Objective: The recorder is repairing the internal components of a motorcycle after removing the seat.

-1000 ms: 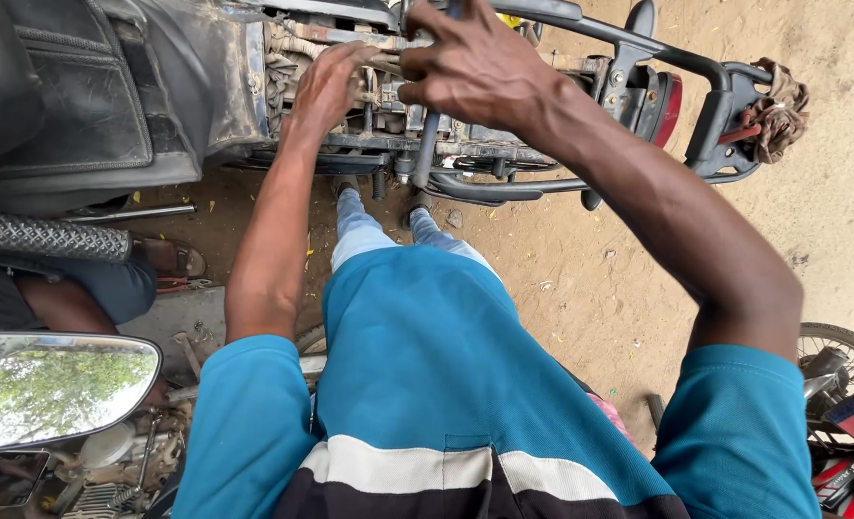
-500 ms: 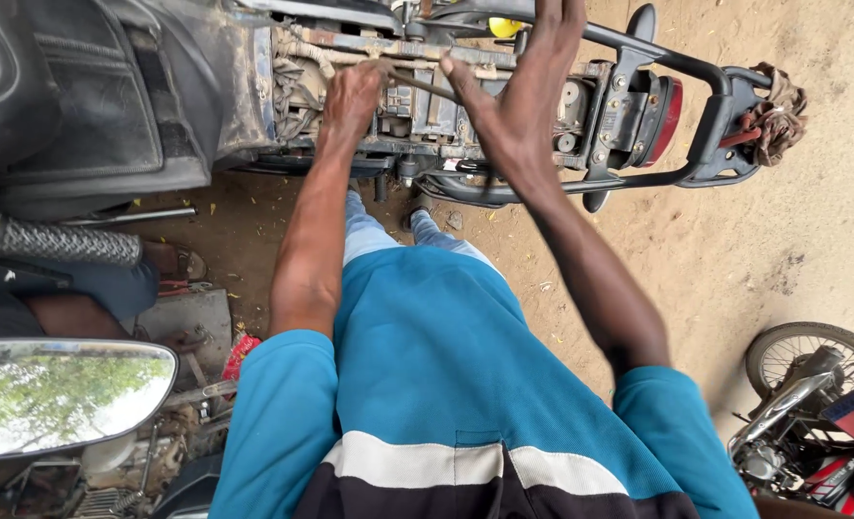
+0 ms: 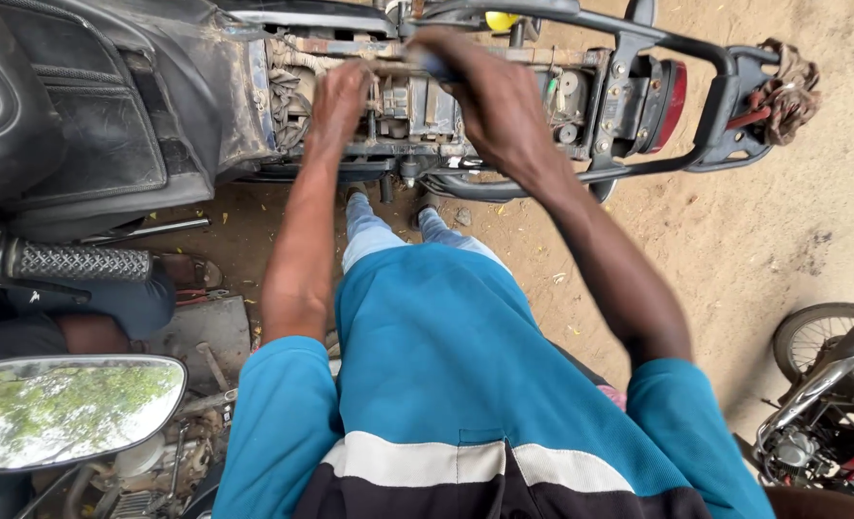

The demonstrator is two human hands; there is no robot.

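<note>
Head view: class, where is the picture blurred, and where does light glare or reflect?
Head view: the right hand is smeared by motion blur over the motorcycle frame, while the left hand is sharper; the mirror reflects bright sky and foliage; daylight is soft, with the sandy ground palest at right.

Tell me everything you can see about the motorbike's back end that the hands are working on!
The motorbike's back end has its seat off, so the rusty, dusty insides show: wires, small boxes and metal brackets between the frame rails. A black metal grab rail loops round behind, with a red tail light under it and a dirty rag tied on the end. It stands on sandy ground. The left hand reaches into the wiring, and the right hand presses on the middle parts; what its fingers grip is blurred.
</note>
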